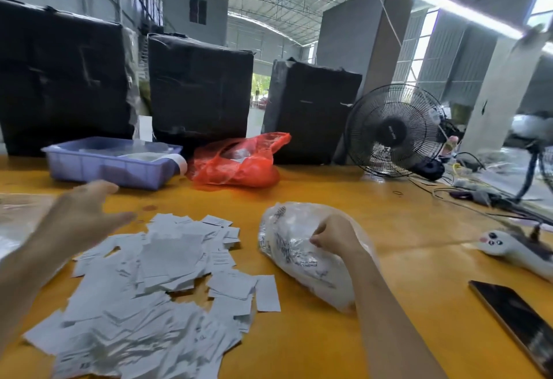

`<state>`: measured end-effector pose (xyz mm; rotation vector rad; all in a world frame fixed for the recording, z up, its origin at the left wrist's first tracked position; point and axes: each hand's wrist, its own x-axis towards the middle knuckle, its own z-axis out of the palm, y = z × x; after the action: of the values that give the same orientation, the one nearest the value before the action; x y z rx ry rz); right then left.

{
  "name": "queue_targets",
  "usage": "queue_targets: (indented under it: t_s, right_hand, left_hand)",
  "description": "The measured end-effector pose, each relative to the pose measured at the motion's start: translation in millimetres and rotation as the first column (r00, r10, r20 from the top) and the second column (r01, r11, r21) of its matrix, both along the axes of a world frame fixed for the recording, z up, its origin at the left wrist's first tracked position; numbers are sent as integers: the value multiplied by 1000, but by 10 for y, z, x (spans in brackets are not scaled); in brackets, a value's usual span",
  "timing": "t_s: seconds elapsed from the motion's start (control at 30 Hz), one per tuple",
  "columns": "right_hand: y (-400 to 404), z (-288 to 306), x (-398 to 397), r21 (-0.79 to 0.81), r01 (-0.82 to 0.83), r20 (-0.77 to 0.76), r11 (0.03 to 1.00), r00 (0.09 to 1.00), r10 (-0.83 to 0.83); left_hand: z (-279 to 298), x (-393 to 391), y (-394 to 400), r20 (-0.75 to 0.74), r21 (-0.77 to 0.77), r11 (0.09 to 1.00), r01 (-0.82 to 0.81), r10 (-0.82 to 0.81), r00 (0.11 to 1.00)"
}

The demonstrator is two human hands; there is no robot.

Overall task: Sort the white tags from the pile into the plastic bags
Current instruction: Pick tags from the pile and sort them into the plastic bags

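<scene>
A wide pile of white tags (155, 283) lies spread over the orange table (404, 253) in front of me, at the left and centre. Just right of the pile rests a clear plastic bag (294, 251) with black print. My right hand (335, 236) grips the top of that bag with curled fingers. My left hand (82, 214) hovers above the pile's far left edge, blurred, fingers stretched out and holding nothing.
A lilac plastic tray (104, 166) and a red plastic bag (239, 160) sit at the table's far side before three black wrapped blocks. A black fan (392, 130) stands at the right. A phone (514, 316), a white handheld device (517, 251) and cables lie right.
</scene>
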<state>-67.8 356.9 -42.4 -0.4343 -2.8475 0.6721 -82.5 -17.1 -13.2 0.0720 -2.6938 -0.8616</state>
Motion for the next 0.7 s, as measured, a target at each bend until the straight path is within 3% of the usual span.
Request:
queue_targets:
  t_s: [0.13, 0.27, 0.6, 0.7]
  right_hand:
    - [100, -11, -87, -47, 54, -33, 997, 998, -56]
    - [25, -68, -19, 10, 27, 121, 1000, 992, -28]
    - [156, 24, -57, -359, 58, -74, 931, 993, -91]
    - [166, 33, -57, -289, 81, -75, 954, 991, -107]
  left_hand:
    - [-120, 176, 448, -30, 31, 982, 185, -184, 983]
    - [-273, 194, 665, 37, 82, 954, 288, -292, 956]
    - [-355, 198, 716, 36, 82, 937, 341, -344, 938]
    - [-370, 191, 717, 30, 92, 933, 347, -351, 936]
